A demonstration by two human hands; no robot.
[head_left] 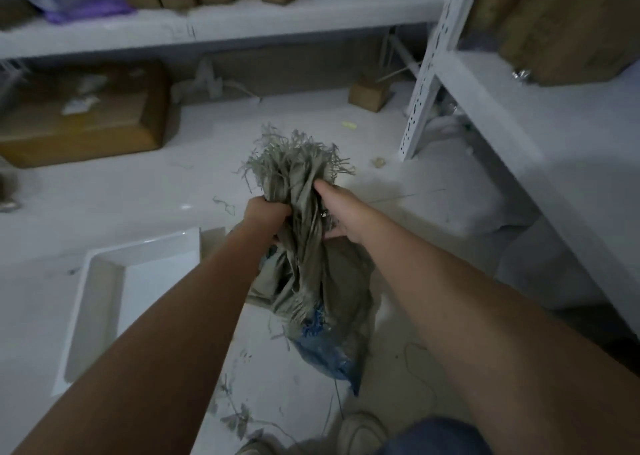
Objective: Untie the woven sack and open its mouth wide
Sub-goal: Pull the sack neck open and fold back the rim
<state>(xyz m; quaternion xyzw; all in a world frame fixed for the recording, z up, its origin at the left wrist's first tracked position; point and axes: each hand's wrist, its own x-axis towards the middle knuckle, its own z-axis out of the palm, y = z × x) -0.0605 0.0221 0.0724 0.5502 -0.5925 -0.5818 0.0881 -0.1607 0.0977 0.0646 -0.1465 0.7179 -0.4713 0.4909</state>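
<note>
Matt, coarse woven sack (304, 246) with frayed fibres; glossy white plastic tray (100, 302).

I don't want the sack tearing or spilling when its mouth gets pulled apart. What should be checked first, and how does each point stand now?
1. Both hands on the neck: ok. The left hand and right hand grip the bunched woven sack from opposite sides.
2. Tie removed: cannot tell. No cord shows, and the hands hide that part of the neck.
3. Mouth open: not ok. The frayed top is bunched together.
4. Sack supported: ok. Its lower part rests on the floor.
5. Clearance: ok. The white tray sits apart, to the left.
</note>
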